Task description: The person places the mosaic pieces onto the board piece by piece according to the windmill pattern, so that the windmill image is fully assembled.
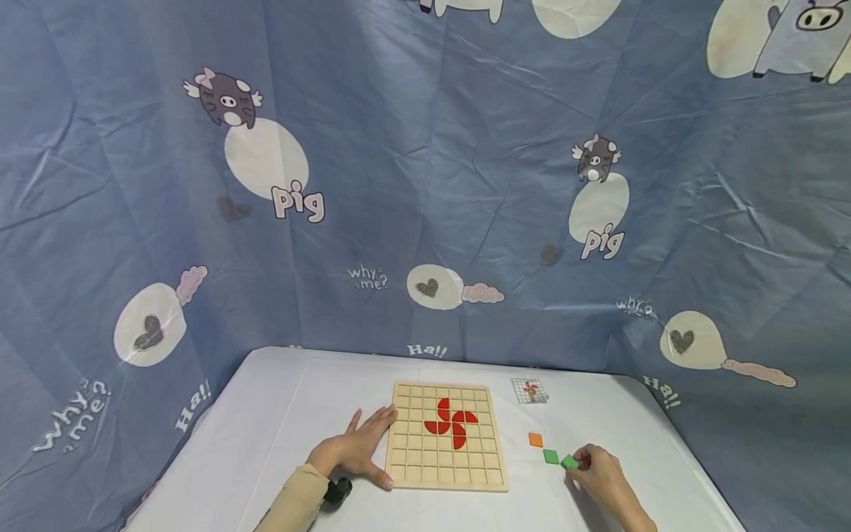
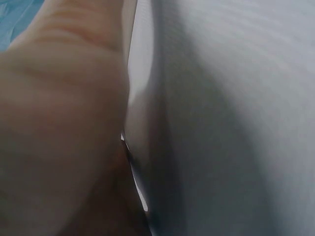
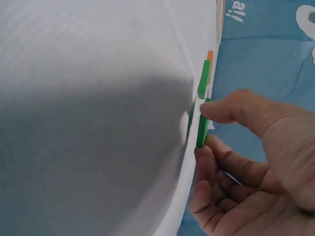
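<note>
A square wooden grid board (image 1: 408,475) lies on the table, with several red quarter-round pieces (image 1: 459,441) set in its cells like a pinwheel. Along the board's left edge rests my left hand (image 1: 359,448), fingers spread and thumb near the lower left corner. In the left wrist view that hand (image 2: 59,108) fills the left side; its fingertips are hidden. To the right of the board, my right hand (image 1: 601,479) pinches a green square tile (image 1: 568,462) between thumb and fingers. A second green tile (image 1: 551,457) and an orange tile (image 1: 535,440) lie beside it.
A small card (image 1: 524,391) with a red pinwheel on a grid sits beyond the tiles, right of the board. White cloth covers the table (image 1: 319,399), and a blue printed curtain (image 1: 372,325) hangs behind it. A black strap device (image 1: 337,490) is on the left wrist.
</note>
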`<move>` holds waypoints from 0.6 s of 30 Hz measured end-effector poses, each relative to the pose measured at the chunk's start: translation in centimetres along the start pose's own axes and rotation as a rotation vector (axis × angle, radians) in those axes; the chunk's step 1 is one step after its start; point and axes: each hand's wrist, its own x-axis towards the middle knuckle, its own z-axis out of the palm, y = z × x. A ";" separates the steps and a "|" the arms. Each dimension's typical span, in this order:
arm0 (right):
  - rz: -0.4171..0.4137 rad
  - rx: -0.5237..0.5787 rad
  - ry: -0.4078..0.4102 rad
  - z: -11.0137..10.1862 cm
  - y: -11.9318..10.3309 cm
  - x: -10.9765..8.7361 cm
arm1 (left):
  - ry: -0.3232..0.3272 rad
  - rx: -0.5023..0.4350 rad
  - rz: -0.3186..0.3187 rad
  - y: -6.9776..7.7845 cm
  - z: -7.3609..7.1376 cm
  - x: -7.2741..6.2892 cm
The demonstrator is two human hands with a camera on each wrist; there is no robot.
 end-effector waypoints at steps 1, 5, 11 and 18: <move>-0.012 -0.001 0.014 0.0 -0.1 0.0 | -0.001 -0.003 -0.001 0.0 0.0 0.0; -0.055 -0.002 0.041 -0.3 -0.5 0.0 | -0.003 -0.010 0.002 0.0 0.0 -0.1; -0.082 0.018 0.048 -0.3 -1.4 0.1 | -0.004 -0.007 0.005 0.1 0.0 -0.2; -0.175 0.058 0.047 0.4 -3.3 0.0 | -0.005 -0.012 -0.001 0.4 -0.1 -0.2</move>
